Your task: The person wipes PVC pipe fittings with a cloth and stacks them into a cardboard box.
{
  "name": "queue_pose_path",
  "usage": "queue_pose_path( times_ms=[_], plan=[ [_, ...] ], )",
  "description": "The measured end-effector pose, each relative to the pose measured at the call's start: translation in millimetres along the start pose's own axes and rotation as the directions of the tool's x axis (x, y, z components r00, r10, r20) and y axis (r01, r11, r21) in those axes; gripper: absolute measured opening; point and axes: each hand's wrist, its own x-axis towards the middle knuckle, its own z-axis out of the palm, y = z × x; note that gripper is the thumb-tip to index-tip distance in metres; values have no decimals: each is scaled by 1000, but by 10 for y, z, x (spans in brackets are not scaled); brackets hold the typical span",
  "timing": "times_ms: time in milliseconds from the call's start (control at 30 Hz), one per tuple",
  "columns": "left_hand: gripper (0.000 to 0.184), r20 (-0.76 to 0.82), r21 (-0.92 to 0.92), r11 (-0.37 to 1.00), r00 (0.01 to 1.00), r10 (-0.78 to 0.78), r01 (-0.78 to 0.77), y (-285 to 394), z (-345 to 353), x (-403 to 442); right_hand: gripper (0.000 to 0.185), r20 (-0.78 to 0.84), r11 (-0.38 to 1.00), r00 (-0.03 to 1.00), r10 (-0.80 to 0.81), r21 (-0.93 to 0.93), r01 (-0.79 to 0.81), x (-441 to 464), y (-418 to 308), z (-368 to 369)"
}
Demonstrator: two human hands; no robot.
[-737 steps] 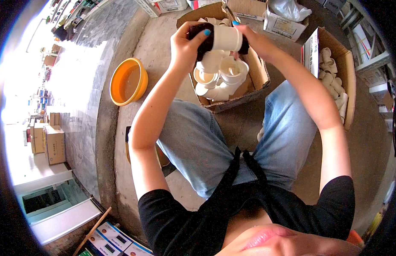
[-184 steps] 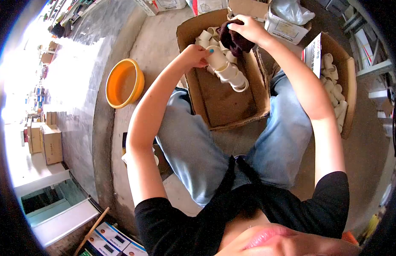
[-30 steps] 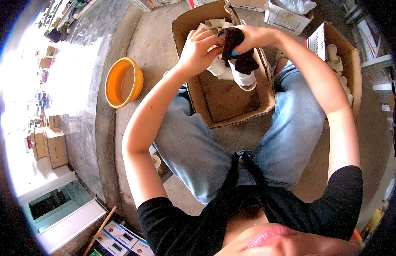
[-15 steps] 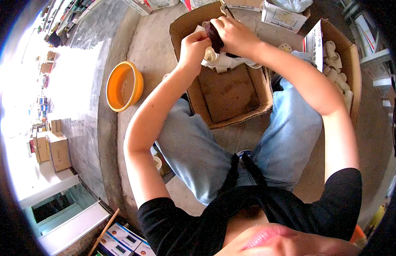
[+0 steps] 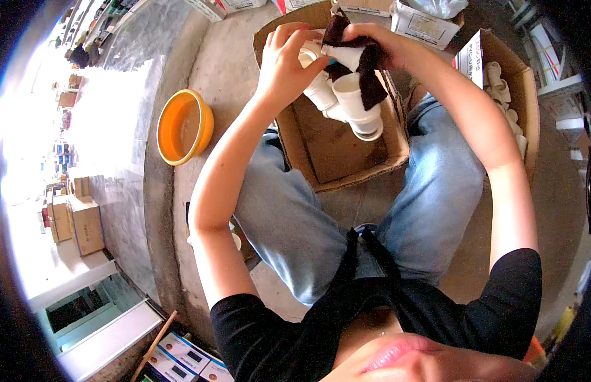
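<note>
My right hand (image 5: 386,46) is closed on a dark brown cloth (image 5: 373,75), which hangs in folds over and around a white plastic pipe fitting (image 5: 344,57). My left hand (image 5: 286,69) curves round the left end of that fitting, thumb and fingers at its edge. Both hands are above an open cardboard box (image 5: 337,181) between my knees. Below them, more white pipe fittings (image 5: 359,108) show at the box's far half; the cloth partly covers them. Brown cardboard shows at the near part of the box's bottom.
An orange basin (image 5: 208,130) stands on the floor to the left. At the right, another carton (image 5: 529,95) holds several white fittings. A white carton (image 5: 423,28) with a plastic bag is at the back. Cardboard boxes (image 5: 87,226) stand further left.
My hands have moved apart, and the bunched cloth now hangs open from the right hand. More of the white fittings shows beneath. The left hand's fingers have spread from a pinch.
</note>
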Motion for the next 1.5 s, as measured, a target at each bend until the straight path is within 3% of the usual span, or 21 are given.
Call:
queue_pose_path(
  times_ms=[100,200,267,333,533,700,767,833,867,933,967,1000,1100,1133,1233,1267,1300,1367,1400,1433,1500],
  plan=[
    [23,34,6,1000,999,-9,9,4,-19,-21,38,-26,1000,1000,-12,-8,12,60,61,-99],
    [16,18,-68,997,999,47,-46,-39,-23,-1,45,74,859,933,-351,-371,353,121,208,-260],
    [15,55,-115,987,992,116,-110,-76,-1,7,48,108,869,952,-286,-390,305,123,210,-307],
    [15,84,-181,972,982,169,-152,-40,-8,17,49,67,988,994,85,-132,-75,-23,5,-116],
    [13,164,-183,983,985,61,-30,-93,63,-36,48,195,827,981,-21,-548,127,57,-21,-99],
    [12,163,-56,997,985,52,-44,-97,77,-92,47,146,396,930,-338,-874,282,64,-20,105],
    [12,155,-66,998,988,-4,15,-76,108,-111,55,99,190,911,-401,-964,188,71,22,163],
    [10,211,-80,978,962,-174,194,4,119,-141,62,105,0,853,-511,-992,123,145,165,193],
    [10,240,-82,956,936,-256,282,38,116,-146,63,104,-2,844,-526,-993,121,173,209,196],
    [7,341,-347,706,785,-518,617,-94,236,-198,52,161,-180,797,-582,-981,67,235,321,221],
    [7,418,-447,511,676,-607,734,-112,257,-198,50,187,-267,759,-624,-964,18,239,348,281],
    [6,440,-494,434,648,-622,753,-128,265,-213,49,182,-326,774,-606,-945,-33,234,362,325],
    [4,518,-604,186,559,-647,775,-178,217,-231,51,135,-265,805,-578,-964,-29,219,345,381],
    [10,559,-557,239,572,-600,795,-225,178,-221,48,159,-235,783,-601,-972,17,231,353,346],
    [14,398,-306,621,689,-606,722,-121,117,-73,41,-26,158,892,-451,-986,50,162,182,317],
    [19,323,-246,779,806,-495,577,-157,98,-63,35,10,167,879,-476,-981,102,156,159,250],
    [20,233,-238,869,894,-383,434,-203,87,-61,34,-1,415,910,-414,-890,187,221,153,185],
    [22,58,-169,978,992,-113,121,-234,72,-47,31,-155,753,971,-181,-657,36,212,120,76],
    [29,162,-211,940,958,-237,268,-207,29,-67,29,-145,867,984,-102,-498,17,202,94,45],
    [29,151,-152,967,971,-183,205,-192,1,-56,29,-182,902,980,-80,-431,-6,191,71,35],
    [29,141,-33,997,987,-71,76,-177,-29,-42,30,-9,993,1000,18,-119,-19,203,47,-23]
  ],
)
